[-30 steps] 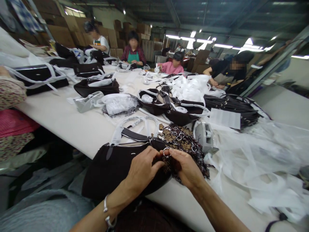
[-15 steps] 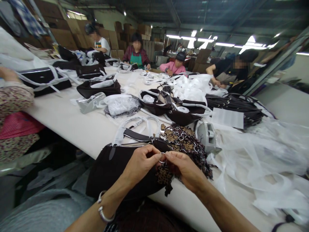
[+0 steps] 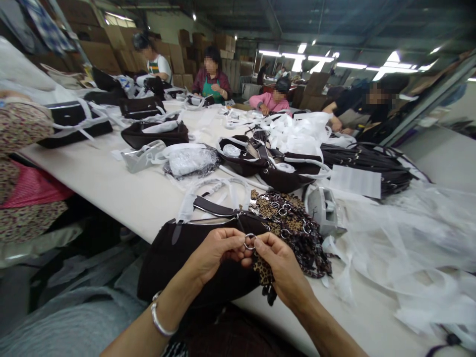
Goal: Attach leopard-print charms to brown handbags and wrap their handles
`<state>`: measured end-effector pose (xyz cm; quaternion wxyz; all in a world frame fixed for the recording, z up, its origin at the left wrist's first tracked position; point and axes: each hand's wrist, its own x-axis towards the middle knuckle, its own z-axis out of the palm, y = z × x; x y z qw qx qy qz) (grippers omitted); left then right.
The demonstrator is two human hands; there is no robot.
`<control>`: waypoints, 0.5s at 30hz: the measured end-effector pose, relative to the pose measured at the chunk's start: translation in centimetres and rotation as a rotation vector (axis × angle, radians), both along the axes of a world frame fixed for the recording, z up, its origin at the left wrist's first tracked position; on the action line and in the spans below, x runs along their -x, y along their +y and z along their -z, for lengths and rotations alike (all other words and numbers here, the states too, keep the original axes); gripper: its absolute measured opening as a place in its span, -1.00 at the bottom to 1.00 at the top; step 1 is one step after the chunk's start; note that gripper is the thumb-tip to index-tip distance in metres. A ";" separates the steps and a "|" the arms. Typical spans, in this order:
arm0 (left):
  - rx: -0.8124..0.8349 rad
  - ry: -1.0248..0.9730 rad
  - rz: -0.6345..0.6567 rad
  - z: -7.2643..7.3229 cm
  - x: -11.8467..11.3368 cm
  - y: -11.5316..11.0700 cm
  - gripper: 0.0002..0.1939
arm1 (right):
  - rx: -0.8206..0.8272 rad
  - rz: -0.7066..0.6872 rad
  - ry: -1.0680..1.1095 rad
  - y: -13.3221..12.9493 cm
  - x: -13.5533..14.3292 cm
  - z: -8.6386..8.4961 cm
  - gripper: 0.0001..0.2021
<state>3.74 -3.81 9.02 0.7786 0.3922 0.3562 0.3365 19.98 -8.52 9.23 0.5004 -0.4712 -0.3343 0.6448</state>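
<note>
Silver metal: one ring (image 3: 249,234), small, upheld above the bag (image 3: 173,272), between the fingertips of two bare hands. Clock readings are taken from the ring.

Left hand (image 3: 212,254), at eight o'clock: ring edge pinched by thumb and forefinger, other fingers curled beneath. Right hand (image 3: 281,263), at four: opposite edge pinched by thumb and fingertips, palm turned inward.

Charm (image 3: 263,271), leopard-spotted with dark trimmings, at five: seemingly hung from the ring; the join is hidden by fingers.

Bag, dark, at eight: laid on the table (image 3: 115,191), its strap (image 3: 211,207) at ten. Heap (image 3: 295,213) of similar spotted pieces and rings, at two.

Handling, as judged: the ring is light, stiff and slippery, best gripped at opposite edges, at three and nine on its own rim. The charm is limp and easily swung or tangled; it is best supported near its top. Whether a gap is present in the ring cannot be told. The bag is soft-sided and readily dented, best steadied by its body.
</note>
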 end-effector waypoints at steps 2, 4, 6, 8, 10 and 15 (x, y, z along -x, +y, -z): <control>0.010 0.007 0.010 0.1 0.2 0.1 -0.77 | 0.007 0.015 0.000 0.1 0.1 0.2 -0.70; 0.010 0.014 0.011 0.3 0.4 0.2 -0.76 | 0.011 0.016 0.005 0.2 0.2 0.2 -0.70; 0.014 0.013 0.013 0.4 0.5 0.3 -0.75 | 0.017 0.013 0.014 0.3 0.3 0.2 -0.71; 0.022 0.004 0.014 0.7 0.5 0.4 -0.74 | 0.026 0.008 0.025 0.2 0.3 0.2 -0.72; 0.031 -0.020 0.014 0.9 0.4 0.3 -0.73 | 0.018 0.005 0.034 0.1 0.4 0.2 -0.73; 0.047 -0.076 0.000 1.1 0.3 0.2 -0.70 | -0.058 0.011 -0.020 -0.3 0.4 0.5 -0.73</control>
